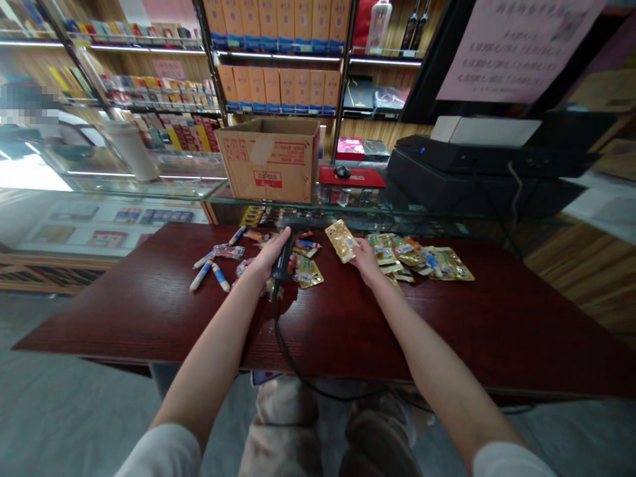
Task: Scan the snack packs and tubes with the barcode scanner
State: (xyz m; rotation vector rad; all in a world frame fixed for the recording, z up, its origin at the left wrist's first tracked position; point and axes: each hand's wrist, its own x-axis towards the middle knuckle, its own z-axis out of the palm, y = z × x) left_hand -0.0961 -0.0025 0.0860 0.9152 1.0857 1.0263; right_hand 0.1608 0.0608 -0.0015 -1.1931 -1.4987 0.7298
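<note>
Dark red wood-grain table (149,318) is carrying quite the pile of packets lol

Gold foil sachets (447,264) are sprawling across the right side, white-and-blue tubes (201,275) are lying loose on the left, and a black cable (285,351) is trailing over the front edge. Behind it, a glass display counter (213,191) is holding up a cardboard carton (271,159) and a red mat (352,176).

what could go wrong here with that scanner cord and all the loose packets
The black cable of the handheld scanner in the left hand hangs over the edge of the dark red table toward the lap, so it could snag and tug the scanner. The gold foil packet in the right hand could get mixed into the overlapping foil packets beside it.
</note>
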